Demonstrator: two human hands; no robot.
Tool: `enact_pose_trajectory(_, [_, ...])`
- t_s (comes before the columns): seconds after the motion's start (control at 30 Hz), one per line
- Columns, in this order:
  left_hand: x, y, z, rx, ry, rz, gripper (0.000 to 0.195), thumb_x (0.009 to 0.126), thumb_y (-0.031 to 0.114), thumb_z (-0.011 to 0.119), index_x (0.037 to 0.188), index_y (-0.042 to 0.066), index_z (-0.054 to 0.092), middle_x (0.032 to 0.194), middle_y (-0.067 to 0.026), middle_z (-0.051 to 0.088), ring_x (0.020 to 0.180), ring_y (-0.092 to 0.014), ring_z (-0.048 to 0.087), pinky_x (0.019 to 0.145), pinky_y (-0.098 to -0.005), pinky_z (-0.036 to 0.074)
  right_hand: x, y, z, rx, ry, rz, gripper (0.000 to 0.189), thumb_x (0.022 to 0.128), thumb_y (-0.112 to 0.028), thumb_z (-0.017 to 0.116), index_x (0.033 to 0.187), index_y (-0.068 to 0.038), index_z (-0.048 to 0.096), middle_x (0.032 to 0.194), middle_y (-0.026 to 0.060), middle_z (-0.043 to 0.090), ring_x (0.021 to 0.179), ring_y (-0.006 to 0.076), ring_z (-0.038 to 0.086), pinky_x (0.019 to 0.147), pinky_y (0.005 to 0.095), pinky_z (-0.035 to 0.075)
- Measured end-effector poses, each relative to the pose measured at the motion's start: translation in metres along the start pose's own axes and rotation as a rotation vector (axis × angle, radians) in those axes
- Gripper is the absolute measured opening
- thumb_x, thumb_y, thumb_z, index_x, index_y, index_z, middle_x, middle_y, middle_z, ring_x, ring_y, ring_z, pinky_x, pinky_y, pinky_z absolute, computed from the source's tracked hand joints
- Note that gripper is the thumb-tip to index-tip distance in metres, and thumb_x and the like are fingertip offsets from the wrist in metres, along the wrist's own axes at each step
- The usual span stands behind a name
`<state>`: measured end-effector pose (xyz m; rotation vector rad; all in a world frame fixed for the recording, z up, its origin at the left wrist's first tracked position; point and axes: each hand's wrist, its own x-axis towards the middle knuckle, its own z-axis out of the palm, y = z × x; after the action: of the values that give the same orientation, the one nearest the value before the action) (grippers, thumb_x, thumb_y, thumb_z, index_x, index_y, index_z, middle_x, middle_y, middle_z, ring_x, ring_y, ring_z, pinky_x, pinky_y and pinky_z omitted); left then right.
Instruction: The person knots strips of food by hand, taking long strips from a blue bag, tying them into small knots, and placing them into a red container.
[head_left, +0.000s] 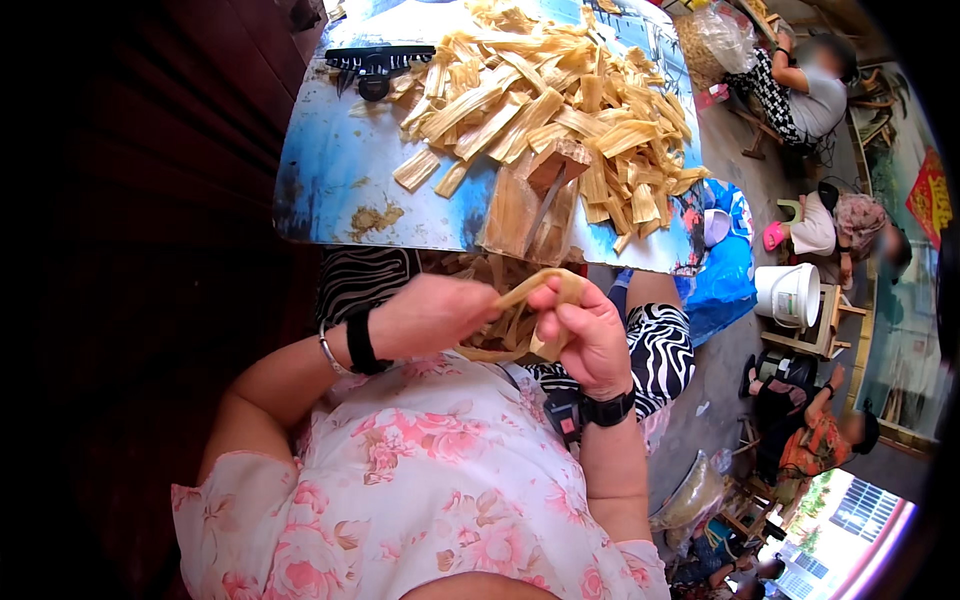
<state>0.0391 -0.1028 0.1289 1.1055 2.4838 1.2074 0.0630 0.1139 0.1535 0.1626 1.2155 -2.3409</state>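
Note:
A flat tan strip of dried plant leaf, perhaps corn husk (546, 279), runs between my two hands just in front of the table edge. My left hand (442, 311), slightly blurred, is closed on the strip's narrow end. With fingers curled, my right hand (592, 337) grips the folded wider part between thumb and fingers. Beyond them, a wooden block with a thin metal blade or rod (546, 202) stands at the table's near edge. Many similar flat pieces (525, 124) lie heaped behind it. More strips (487, 330) show below my hands, over my lap.
The blue patterned table (322, 202) holds a black hair claw clip (379, 67). To the right are a blue plastic bag (720, 292) and a white bucket (787, 295) on a wooden stool. Several people sit further right, one in an orange top (814, 450).

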Motion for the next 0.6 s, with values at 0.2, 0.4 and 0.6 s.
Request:
enact_pose_trajectory(0.2, [0.010, 0.010, -0.010, -0.990, -0.448, -0.532, 0.020, 0.093, 0.021, 0.047, 0.086, 0.004, 0.054, 0.067, 0.0007, 0.053, 0.055, -0.005, 0.048, 0.047, -0.0211, 0.040, 0.002, 0.020, 0.010, -1.197, 0.025, -0.260, 0.027, 0.083, -0.004, 0.051, 0.110, 0.000, 0.052, 0.102, 0.0126, 0.062, 0.092, 0.0210, 0.061, 0.077, 0.0313, 0.048])
enact_pose_trajectory(0.4, [0.004, 0.003, 0.006, -1.047, -0.066, -0.376, 0.020, 0.090, 0.018, 0.050, 0.103, 0.002, 0.051, 0.086, 0.0017, 0.055, 0.070, -0.004, 0.051, 0.058, -0.0194, 0.043, -0.002, 0.023, 0.014, -0.227, 0.098, 0.035, 0.021, 0.092, -0.022, 0.048, 0.105, -0.005, 0.051, 0.084, 0.0070, 0.061, 0.059, 0.0070, 0.052, 0.052, 0.0166, 0.042])
enact_pose_trajectory(0.6, [0.009, 0.007, 0.009, -0.436, -0.042, -0.308, 0.019, 0.076, 0.004, 0.058, 0.095, 0.000, 0.054, 0.099, -0.0081, 0.058, 0.073, -0.017, 0.059, 0.064, -0.0261, 0.048, -0.003, 0.033, -0.009, -0.091, 0.218, 0.106, 0.022, 0.089, -0.022, 0.054, 0.101, -0.004, 0.054, 0.085, 0.0047, 0.060, 0.060, 0.0076, 0.054, 0.050, 0.0170, 0.043])
